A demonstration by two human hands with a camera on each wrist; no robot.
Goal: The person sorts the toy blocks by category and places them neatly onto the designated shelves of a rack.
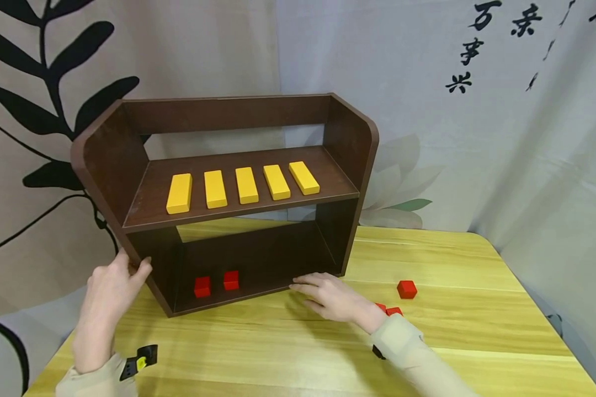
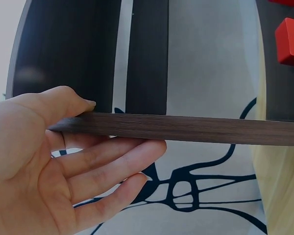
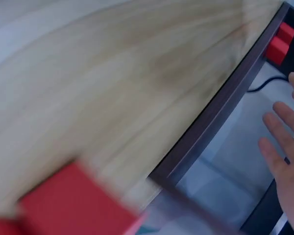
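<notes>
A dark brown two-tier wooden shelf [image 1: 243, 212] stands on the table. My left hand [image 1: 111, 289] grips the front edge of its left side panel, thumb [image 2: 71, 100] on the inner side and fingers [image 2: 117, 159] on the outer side. My right hand [image 1: 328, 295] is beside the front edge of the lower board, near its right end, with the fingers spread and nothing in them. Two red cubes [image 1: 202, 286] sit on the left part of the lower board. Several yellow rectangular blocks [image 1: 246, 185] lie in a row across the upper board.
On the wooden table [image 1: 258, 353], right of the shelf, is a red cube [image 1: 407, 289]. Closer to my right forearm are two more red cubes [image 1: 394, 311], partly hidden by it. A printed curtain [image 1: 501, 154] hangs behind the table.
</notes>
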